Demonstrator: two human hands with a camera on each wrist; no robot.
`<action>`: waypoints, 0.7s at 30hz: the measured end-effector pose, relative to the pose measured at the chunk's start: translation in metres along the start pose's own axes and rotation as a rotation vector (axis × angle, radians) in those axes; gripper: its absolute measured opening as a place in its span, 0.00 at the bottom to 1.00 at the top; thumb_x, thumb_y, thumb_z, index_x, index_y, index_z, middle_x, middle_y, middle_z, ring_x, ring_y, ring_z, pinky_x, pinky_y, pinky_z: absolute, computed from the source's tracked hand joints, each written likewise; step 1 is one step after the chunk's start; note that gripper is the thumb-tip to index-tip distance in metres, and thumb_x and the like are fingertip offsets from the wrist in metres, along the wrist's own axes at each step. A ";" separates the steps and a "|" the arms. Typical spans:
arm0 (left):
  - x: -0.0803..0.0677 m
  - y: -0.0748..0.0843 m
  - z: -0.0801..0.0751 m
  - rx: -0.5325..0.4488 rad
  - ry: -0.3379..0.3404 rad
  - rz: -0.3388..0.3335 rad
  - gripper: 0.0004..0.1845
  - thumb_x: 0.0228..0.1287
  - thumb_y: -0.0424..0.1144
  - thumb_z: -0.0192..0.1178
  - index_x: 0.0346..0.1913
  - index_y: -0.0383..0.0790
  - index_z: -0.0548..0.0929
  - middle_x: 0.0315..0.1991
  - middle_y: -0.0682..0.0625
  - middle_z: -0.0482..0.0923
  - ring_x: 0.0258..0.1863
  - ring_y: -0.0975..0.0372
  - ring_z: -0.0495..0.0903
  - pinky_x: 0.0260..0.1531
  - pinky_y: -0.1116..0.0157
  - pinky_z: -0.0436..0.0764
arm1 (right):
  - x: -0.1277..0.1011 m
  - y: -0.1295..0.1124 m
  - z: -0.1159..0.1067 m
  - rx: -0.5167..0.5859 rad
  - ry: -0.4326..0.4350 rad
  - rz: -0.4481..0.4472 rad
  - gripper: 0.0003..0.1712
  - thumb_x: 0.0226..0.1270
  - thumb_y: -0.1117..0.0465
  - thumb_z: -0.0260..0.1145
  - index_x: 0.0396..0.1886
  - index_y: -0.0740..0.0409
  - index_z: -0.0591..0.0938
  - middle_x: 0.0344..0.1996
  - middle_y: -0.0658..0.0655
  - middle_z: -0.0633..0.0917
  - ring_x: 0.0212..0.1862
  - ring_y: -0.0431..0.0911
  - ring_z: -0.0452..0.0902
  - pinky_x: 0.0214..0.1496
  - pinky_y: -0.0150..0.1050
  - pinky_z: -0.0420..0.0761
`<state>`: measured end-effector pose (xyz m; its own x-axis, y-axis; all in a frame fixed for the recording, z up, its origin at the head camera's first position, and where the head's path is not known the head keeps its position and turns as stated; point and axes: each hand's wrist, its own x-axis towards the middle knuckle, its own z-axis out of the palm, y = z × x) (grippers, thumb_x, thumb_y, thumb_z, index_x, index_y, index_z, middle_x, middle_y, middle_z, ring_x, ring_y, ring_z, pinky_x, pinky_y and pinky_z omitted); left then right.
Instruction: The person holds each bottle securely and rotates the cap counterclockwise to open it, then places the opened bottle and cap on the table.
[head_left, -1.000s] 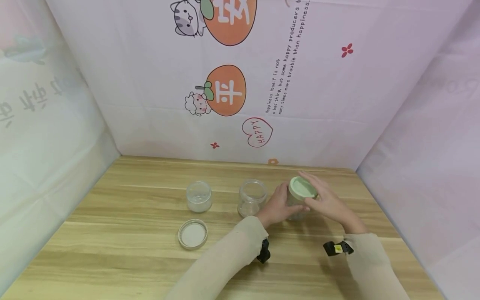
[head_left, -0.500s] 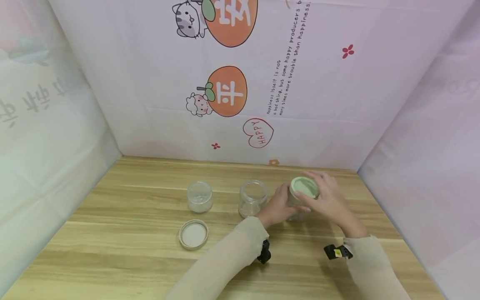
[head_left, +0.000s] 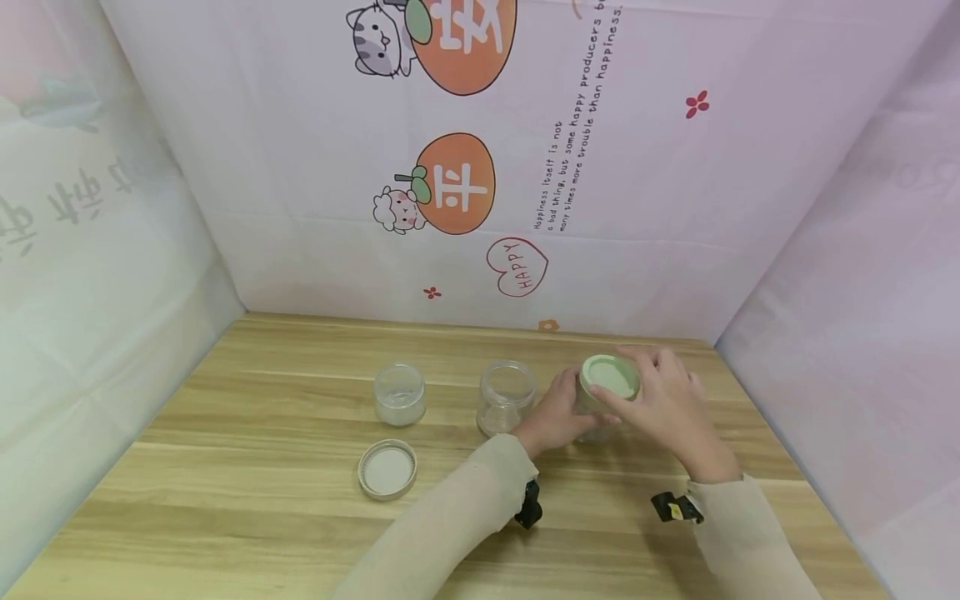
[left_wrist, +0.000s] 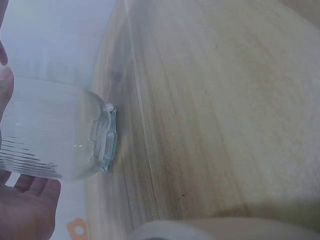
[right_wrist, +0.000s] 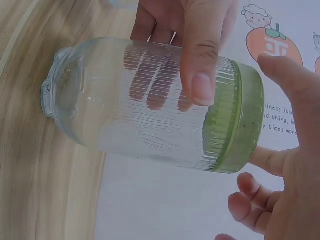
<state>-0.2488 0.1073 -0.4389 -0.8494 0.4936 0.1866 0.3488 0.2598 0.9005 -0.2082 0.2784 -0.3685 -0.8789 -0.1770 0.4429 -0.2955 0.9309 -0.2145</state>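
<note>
While the left hand (head_left: 558, 414) grips the jar (right_wrist: 102, 105) under the green lid (head_left: 611, 377), its thumb across the near side and the other fingers seen through the glass behind, the right hand (head_left: 670, 410) pinches the lid, thumb and forefinger parted only as wide as the rim, at opposite edges. The jar is base down on the counter (head_left: 262, 533). Left of the hands are a second jar (head_left: 506, 404), a small jar (head_left: 399, 400) and a loose lid (head_left: 387, 471).
</note>
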 end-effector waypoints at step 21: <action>-0.001 -0.002 -0.003 0.026 -0.026 0.009 0.48 0.63 0.58 0.68 0.77 0.45 0.54 0.70 0.51 0.59 0.68 0.62 0.61 0.66 0.59 0.68 | -0.002 -0.001 0.002 0.047 -0.056 0.007 0.43 0.61 0.30 0.67 0.66 0.54 0.76 0.44 0.62 0.74 0.45 0.54 0.71 0.46 0.59 0.69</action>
<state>-0.2498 0.1034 -0.4398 -0.8357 0.5175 0.1837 0.3665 0.2766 0.8883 -0.2074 0.2773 -0.3711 -0.9003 -0.1892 0.3921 -0.3053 0.9165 -0.2587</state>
